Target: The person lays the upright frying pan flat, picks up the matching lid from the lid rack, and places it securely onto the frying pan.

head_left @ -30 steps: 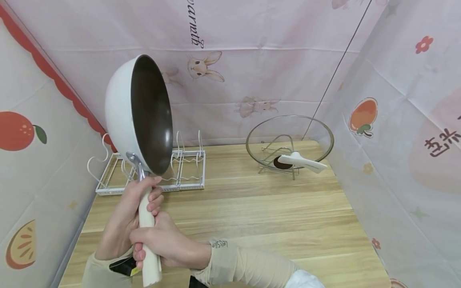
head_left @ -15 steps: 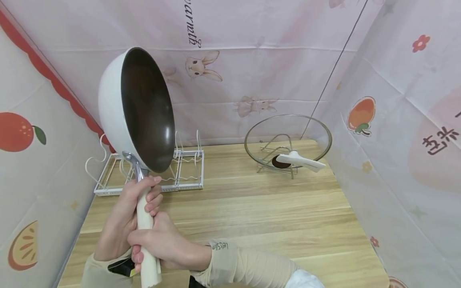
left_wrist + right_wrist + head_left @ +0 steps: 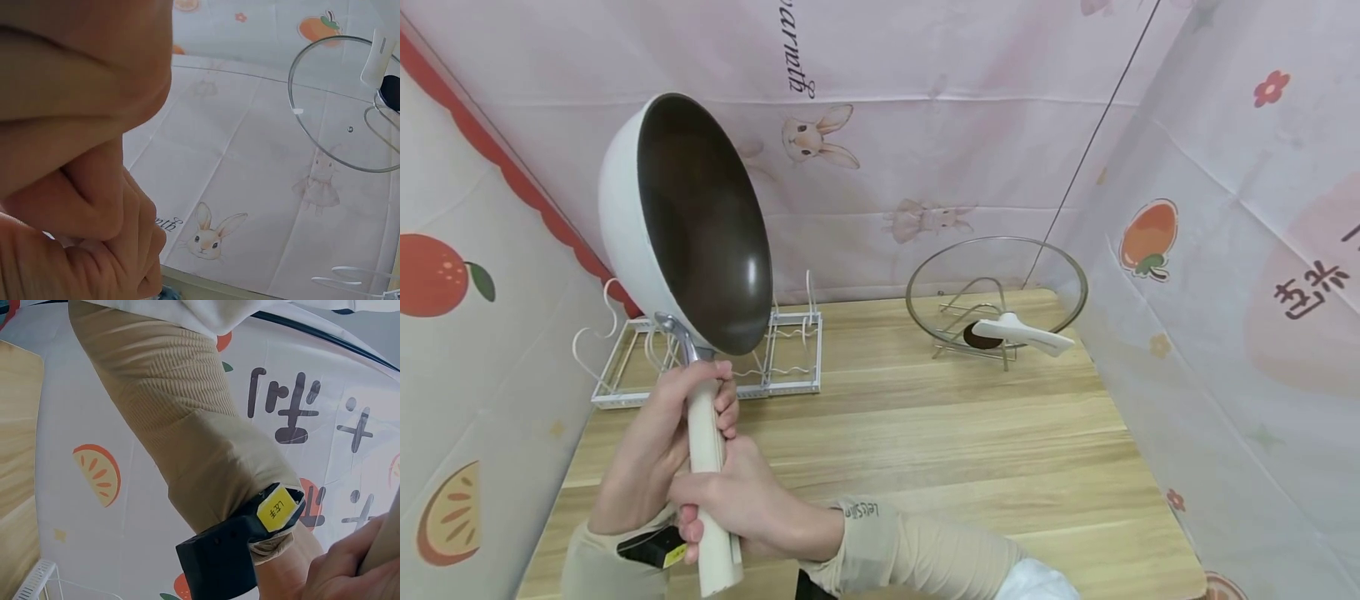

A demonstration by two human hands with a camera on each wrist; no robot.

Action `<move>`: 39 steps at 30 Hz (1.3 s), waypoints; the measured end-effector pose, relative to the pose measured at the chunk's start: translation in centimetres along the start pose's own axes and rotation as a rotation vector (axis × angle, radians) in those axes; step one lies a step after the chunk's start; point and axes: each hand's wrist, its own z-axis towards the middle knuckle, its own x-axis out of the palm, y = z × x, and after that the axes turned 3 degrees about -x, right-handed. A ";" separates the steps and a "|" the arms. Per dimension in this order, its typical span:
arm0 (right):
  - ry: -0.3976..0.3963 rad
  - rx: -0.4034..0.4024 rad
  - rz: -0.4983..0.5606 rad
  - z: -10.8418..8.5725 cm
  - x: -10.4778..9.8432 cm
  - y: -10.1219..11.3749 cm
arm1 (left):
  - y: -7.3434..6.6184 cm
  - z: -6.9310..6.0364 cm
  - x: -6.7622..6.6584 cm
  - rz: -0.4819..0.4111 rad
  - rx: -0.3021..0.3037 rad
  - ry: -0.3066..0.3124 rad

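A deep wok point(image 3: 703, 225), white outside and dark inside, is held up and tilted on its side in the head view. Its dark inside faces right and toward me. My left hand point(image 3: 651, 450) grips the cream handle point(image 3: 703, 433) close to the metal joint. Lower down the same handle, my right hand point(image 3: 752, 500) is wrapped round it, the forearm coming in from the right. In the left wrist view, curled fingers point(image 3: 119, 225) fill the left side, and the wok is out of that picture. The right wrist view catches part of a hand point(image 3: 350, 562) on the handle.
Behind and below the wok stands a white wire rack point(image 3: 793, 387) with upright dividers, partly hidden. At the right back, a glass lid point(image 3: 917, 308) with a white handle leans on a small wire stand point(image 3: 1006, 358). Printed cloth walls enclose the wooden table point(image 3: 940, 467).
The wok's rim has swung up and leftward, and more of its dark inside faces me. Both hands keep their grip on the handle. The whole view shifts slightly.
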 end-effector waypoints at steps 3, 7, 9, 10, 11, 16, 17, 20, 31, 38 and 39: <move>0.014 -0.008 0.008 0.0 -0.1 0.0 | -0.2 0.1 0.0 -0.005 0.006 0.032; 0.023 -0.032 0.024 0.0 -0.2 0.0 | -0.2 0.3 0.2 -0.038 0.010 0.052; 0.025 -0.039 0.031 0.0 -0.2 -0.1 | -0.2 0.3 0.4 -0.041 0.009 0.038; 0.021 -0.042 0.032 0.0 -0.3 -0.1 | -0.2 0.4 0.5 -0.031 0.011 0.026; 0.015 -0.044 0.032 0.0 -0.3 -0.1 | -0.2 0.4 0.5 -0.012 0.011 0.009; -0.010 -0.060 0.017 0.0 -0.5 -0.2 | -0.4 0.4 0.8 0.119 0.023 -0.104; -0.013 -0.064 0.011 0.0 -0.6 -0.2 | -0.4 0.4 0.8 0.139 0.024 -0.122; -0.006 -0.071 0.004 0.0 -0.8 -0.2 | -0.5 0.3 0.9 0.158 0.027 -0.142; 0.002 -0.078 -0.009 0.0 -0.9 -0.2 | -0.3 0.6 1.2 0.021 0.002 -0.072; -0.006 -0.079 -0.007 -0.1 -0.9 -0.2 | 0.0 0.8 1.7 -0.107 -0.045 -0.062; -0.006 -0.080 -0.006 -0.1 -0.9 -0.2 | 0.0 0.8 1.7 -0.114 -0.050 -0.062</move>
